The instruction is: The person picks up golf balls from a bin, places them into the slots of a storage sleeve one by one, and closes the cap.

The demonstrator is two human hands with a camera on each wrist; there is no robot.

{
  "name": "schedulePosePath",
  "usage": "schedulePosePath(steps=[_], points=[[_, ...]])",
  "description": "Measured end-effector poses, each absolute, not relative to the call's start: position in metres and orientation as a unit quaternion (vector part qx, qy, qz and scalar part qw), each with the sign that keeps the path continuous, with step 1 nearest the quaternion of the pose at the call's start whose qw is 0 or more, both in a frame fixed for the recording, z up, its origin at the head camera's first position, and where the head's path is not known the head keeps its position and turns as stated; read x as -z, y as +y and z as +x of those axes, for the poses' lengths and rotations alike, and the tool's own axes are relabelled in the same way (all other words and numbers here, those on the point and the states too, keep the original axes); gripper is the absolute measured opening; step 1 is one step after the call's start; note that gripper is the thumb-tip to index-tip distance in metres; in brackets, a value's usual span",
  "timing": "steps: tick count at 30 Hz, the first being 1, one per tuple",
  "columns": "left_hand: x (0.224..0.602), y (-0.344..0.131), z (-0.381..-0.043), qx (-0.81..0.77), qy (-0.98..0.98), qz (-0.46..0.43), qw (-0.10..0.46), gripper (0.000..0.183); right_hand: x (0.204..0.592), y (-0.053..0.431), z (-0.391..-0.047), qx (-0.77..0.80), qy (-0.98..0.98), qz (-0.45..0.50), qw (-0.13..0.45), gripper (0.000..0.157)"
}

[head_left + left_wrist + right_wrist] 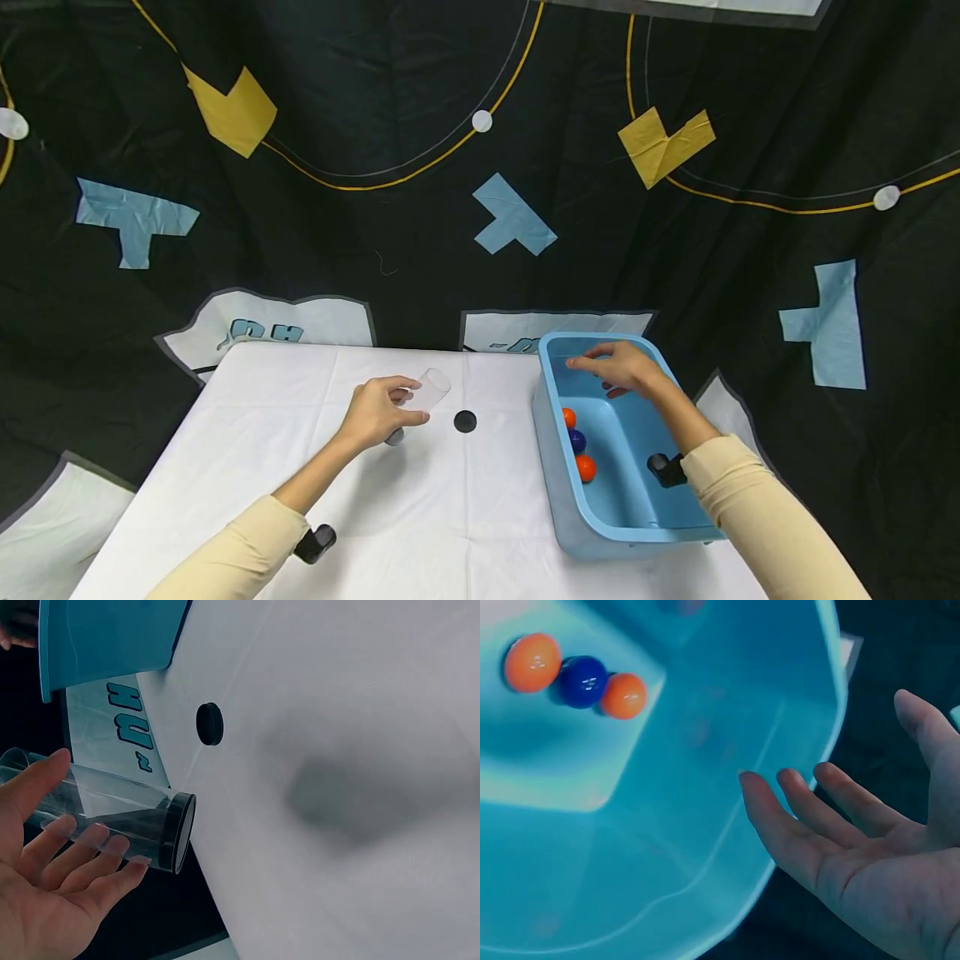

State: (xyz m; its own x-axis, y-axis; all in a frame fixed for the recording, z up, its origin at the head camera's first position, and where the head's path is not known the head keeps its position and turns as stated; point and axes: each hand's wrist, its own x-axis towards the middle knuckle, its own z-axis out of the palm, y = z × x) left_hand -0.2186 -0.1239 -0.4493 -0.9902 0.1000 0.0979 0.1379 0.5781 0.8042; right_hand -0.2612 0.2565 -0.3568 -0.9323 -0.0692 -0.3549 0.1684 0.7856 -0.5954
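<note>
My left hand (373, 414) holds a clear plastic tube (433, 387) tilted above the white table, between the thumb and the fingers. In the left wrist view the tube has a black cap (178, 833) on its lower end, and no contents show through its wall. My right hand (628, 367) hangs over the far end of the blue bin (557, 492), fingers spread and loosely bent, holding nothing. On the bin floor, by its left wall, an orange ball (532, 663), a dark blue ball (583, 682) and a second orange ball (624, 696) lie in a row.
A round black lid (465, 422) lies on the white table (420, 517) between the tube and the bin. Behind the table hangs a black cloth (420, 275) with blue and yellow tape pieces. Black wrist mounts sit under both forearms.
</note>
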Motion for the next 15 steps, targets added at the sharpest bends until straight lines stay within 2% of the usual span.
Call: schedulePosePath(steps=[6,15], points=[[0.449,-0.123,-0.219,0.435,-0.897,-0.071,0.036,0.048,0.374,0.279,-0.266,0.376,0.893,0.074,0.236,0.079],[0.448,-0.123,-0.217,0.429,-0.899,-0.081,0.041,0.048,0.414,0.312,-0.274,0.449,0.817,0.144,0.332,0.065]])
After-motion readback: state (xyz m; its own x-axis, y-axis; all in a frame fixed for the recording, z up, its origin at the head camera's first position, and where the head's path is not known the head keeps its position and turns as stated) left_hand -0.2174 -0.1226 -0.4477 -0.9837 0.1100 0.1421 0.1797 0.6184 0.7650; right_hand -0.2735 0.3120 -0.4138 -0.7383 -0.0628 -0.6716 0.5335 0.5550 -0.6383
